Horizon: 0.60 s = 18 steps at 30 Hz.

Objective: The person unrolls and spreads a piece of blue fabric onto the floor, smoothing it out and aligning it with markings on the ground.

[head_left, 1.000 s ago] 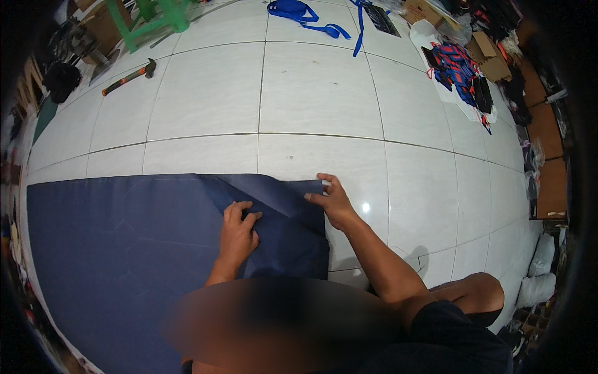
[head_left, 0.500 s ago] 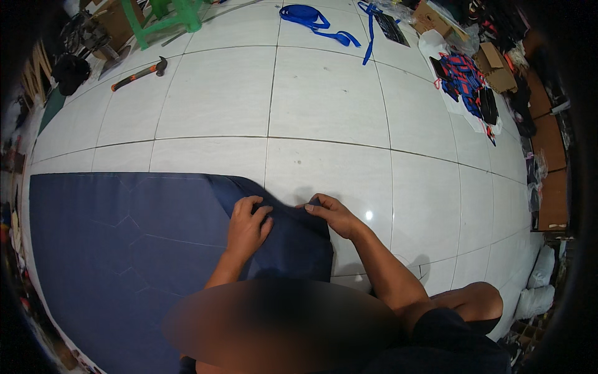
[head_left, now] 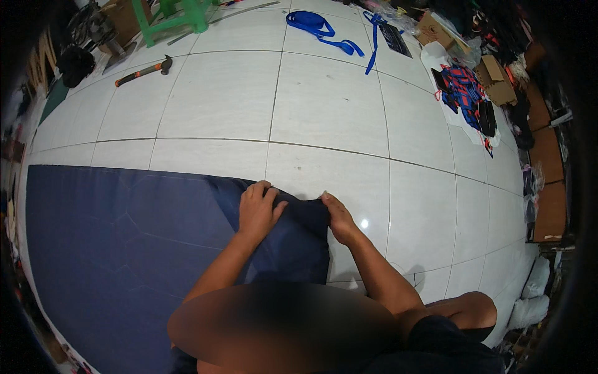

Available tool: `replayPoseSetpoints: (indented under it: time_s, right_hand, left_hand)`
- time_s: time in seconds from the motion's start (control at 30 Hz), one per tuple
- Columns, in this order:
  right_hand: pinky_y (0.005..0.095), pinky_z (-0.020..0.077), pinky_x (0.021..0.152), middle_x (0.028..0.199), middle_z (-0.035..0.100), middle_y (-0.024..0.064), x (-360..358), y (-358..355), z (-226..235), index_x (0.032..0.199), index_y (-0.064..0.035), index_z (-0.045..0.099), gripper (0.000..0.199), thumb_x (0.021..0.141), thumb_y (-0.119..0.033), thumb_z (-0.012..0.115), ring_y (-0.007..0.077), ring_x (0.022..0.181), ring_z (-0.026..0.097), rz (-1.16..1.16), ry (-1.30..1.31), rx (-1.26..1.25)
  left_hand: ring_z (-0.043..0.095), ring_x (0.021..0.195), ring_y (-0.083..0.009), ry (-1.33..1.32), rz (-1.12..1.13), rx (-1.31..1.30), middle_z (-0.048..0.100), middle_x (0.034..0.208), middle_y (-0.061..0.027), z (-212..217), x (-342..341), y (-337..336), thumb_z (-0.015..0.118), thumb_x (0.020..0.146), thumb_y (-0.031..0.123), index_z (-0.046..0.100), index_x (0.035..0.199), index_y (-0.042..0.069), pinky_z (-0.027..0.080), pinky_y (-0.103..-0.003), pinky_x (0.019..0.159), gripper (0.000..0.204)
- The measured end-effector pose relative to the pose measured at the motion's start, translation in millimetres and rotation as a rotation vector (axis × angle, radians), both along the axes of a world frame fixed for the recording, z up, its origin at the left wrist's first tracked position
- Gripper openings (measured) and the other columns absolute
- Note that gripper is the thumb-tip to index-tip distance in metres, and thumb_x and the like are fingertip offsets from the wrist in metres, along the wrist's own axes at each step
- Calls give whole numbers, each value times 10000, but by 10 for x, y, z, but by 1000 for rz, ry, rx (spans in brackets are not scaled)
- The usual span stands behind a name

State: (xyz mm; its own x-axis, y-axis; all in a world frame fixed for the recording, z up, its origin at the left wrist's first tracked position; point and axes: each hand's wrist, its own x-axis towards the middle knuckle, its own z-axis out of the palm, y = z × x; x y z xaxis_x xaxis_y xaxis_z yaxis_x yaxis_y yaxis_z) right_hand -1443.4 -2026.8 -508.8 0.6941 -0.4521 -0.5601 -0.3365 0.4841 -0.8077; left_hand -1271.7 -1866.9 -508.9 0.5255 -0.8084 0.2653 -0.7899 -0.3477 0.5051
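A large dark navy fabric sheet (head_left: pixel 168 268) lies on the tiled floor, with thin pale lines drawn over it. Its right end is turned over into a darker folded part (head_left: pixel 293 234). My left hand (head_left: pixel 260 206) lies on this fold close to the far edge, palm down and fingers somewhat apart. At the fold's far right corner, my right hand (head_left: pixel 338 218) holds the fabric by its edge; some of its fingers are hidden. A blurred oval covers the lower middle of the view.
Beyond the fabric lie a claw hammer (head_left: pixel 144 71), a coiled blue strap (head_left: pixel 311 25) and a long metal ruler (head_left: pixel 224 22). A green plastic stool (head_left: pixel 168 25) stands at the far left. Red-and-blue straps (head_left: pixel 464 93) and cardboard boxes (head_left: pixel 495 81) sit at the far right.
My left hand has slid right and slightly farther along the fold. My right hand has shifted to the corner, and the raised, curved edge now lies flatter and straighter.
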Motion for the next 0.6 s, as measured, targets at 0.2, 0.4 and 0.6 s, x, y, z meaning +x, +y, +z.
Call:
replayPoseSetpoints:
  time_s: [0.2, 0.4, 0.6]
  right_hand:
    - [257, 470, 782, 1004, 632, 18, 6, 99, -4, 1147, -67, 595, 323, 970, -320, 691, 98, 870, 577, 51, -62, -317]
    - [294, 488, 713, 885, 654, 47, 39, 80, -3, 1105, -35, 607, 250, 923, -146, 737, 126, 807, 598, 102, 156, -503]
    - [255, 467, 656, 840, 648, 26, 64, 19, -115, 1057, -26, 608, 153, 960, -108, 694, 91, 742, 569, 80, 197, -535]
  left_hand:
    - [543, 1158, -347, 67, 18, 4, 581, 1205, -150, -21, 19, -41, 796, 807, 248, 681, 1050, 55, 438, -442, 987, 330]
    - [509, 1228, -397, 191, 112, -160, 546, 1289, -201, -11, 54, 105, 770, 830, 228, 660, 1146, 50, 418, -459, 1035, 379]
    - [515, 1184, -378, 267, 532, -119, 506, 1263, -197, -46, -76, 695, 758, 853, 206, 521, 1347, 31, 437, -478, 1006, 575]
